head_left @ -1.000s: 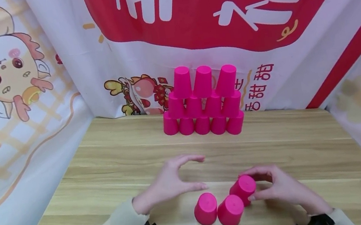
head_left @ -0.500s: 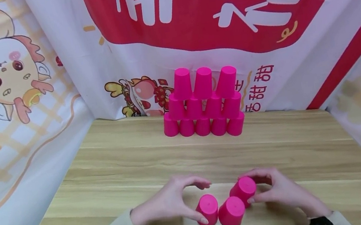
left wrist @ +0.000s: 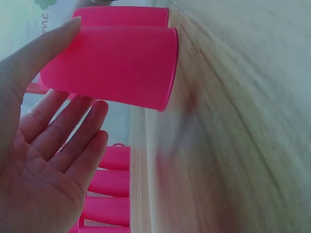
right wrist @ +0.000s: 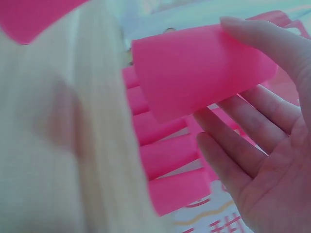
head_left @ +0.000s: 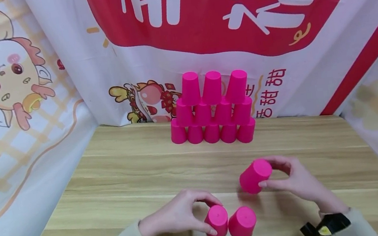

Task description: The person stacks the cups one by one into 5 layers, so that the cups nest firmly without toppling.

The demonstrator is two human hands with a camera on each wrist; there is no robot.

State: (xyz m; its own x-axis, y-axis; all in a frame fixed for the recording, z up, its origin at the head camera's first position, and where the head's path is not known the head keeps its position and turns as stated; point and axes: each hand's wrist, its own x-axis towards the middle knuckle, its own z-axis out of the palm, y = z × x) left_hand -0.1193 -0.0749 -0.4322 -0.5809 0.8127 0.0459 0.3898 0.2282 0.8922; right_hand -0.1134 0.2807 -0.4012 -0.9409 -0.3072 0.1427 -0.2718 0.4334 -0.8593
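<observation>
In the head view my right hand grips a pink cup between thumb and fingers, tilted and raised off the table. The right wrist view shows this held cup with the thumb on one side and fingertips on the other. My left hand has its thumb and fingers around an upside-down pink cup standing on the table; in the left wrist view the thumb touches that cup. Just right of it stands another upside-down pink cup, which no hand touches.
Toward the back of the wooden table stands a three-tier stack of upside-down pink cups, several in the bottom row and three on top. Behind it hangs a printed cloth, with more cloth at both sides.
My right hand has lifted its cup off the table, moving it away from me and tilting it. My left hand has come down and closed around the left cup. The stack stands as before.
</observation>
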